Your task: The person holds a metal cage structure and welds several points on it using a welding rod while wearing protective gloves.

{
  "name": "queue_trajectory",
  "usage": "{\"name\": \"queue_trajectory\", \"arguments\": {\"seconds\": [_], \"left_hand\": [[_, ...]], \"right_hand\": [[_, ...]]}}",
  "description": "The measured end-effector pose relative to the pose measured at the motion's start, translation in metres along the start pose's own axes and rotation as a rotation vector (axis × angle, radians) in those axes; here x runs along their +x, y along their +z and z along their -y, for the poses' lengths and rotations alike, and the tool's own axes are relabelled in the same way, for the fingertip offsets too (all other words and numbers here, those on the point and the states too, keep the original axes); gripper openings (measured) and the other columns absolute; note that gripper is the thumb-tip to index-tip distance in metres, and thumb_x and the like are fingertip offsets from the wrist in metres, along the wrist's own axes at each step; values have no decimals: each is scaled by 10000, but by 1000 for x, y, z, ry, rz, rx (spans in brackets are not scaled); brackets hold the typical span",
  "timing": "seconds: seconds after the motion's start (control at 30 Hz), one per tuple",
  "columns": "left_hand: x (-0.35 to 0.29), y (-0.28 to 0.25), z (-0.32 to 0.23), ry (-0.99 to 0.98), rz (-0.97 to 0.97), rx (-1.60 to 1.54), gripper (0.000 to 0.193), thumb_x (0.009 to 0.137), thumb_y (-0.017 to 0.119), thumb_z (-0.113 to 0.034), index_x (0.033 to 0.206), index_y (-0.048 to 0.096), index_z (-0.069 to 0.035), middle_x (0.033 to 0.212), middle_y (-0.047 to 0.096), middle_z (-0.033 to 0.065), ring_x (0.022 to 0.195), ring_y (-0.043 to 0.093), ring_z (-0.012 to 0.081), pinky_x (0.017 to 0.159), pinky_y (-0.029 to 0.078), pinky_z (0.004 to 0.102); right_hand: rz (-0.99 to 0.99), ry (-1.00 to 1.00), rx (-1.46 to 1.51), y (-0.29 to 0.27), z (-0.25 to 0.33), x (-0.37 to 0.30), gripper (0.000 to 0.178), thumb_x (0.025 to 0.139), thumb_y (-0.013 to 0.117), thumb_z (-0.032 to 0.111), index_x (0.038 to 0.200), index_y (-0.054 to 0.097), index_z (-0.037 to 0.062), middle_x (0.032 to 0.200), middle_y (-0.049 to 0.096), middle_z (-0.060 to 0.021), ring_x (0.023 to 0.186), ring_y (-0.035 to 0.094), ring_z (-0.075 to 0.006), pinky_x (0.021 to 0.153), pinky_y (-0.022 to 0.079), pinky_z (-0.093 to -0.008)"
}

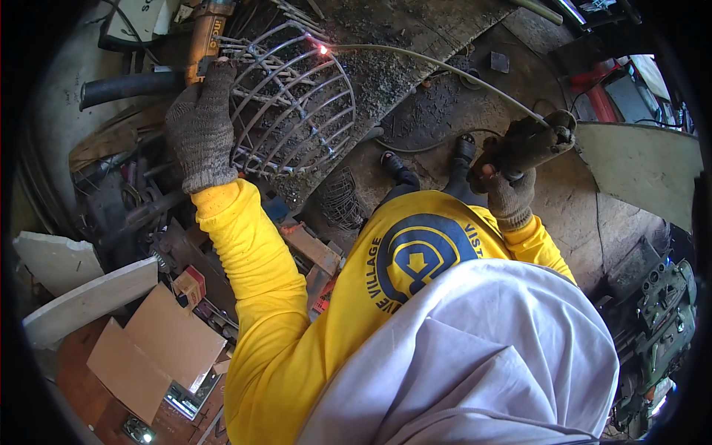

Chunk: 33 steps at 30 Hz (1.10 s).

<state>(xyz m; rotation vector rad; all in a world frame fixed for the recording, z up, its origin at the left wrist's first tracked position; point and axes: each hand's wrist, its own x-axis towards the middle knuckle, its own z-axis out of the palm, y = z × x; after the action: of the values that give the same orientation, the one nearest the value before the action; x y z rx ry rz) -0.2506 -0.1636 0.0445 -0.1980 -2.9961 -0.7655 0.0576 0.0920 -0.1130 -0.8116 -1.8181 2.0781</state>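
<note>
My left hand (202, 133), in a grey knitted glove, is closed at the left edge of a rounded cage of welded metal bars (297, 104); its fingertips are partly hidden. An orange angle grinder (208, 37) lies just beyond those fingers. On the right, my gloved right hand (512, 189) grips a dark, worn electrode holder (530, 148). From its jaws a long, bowed welding rod (445, 67) runs left to the cage. A bright pink-red glow (323, 50) shows where the rod's tip meets the upper bars.
The cage rests on a grimy metal worktable (400, 37) strewn with dark bits. A coiled wire bundle (341, 200) sits below the table edge. Cardboard (159, 341) lies at lower left, machinery (660, 319) at right. A cable (430, 146) crosses the floor near my feet.
</note>
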Motion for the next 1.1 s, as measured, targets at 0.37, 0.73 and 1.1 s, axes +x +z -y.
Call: {"name": "queue_trajectory", "arguments": {"seconds": [0.37,0.73,1.1], "left_hand": [[0,0,-3,-6,7,47,597,885,623,-534,1049,699,34,892,709,157,834,619,225,826,453,353],[-8,-3,2,43,-34,-86,544,879,656,-494,1006,707,33,833,700,132,766,601,193,765,452,331],[-17,-1,-7,59,-63,-207,493,863,684,-488,952,733,-6,707,669,96,682,583,185,697,454,321]], "right_hand": [[10,54,89,1,2,0,445,789,753,205,1144,573,7,875,663,-80,727,655,-168,668,531,-296],[30,67,324,4,12,12,411,776,727,235,1084,580,5,790,612,-57,644,612,-198,564,501,-311],[98,199,452,-9,23,20,403,804,700,251,1094,559,10,793,590,-62,639,568,-164,554,468,-324]]}}
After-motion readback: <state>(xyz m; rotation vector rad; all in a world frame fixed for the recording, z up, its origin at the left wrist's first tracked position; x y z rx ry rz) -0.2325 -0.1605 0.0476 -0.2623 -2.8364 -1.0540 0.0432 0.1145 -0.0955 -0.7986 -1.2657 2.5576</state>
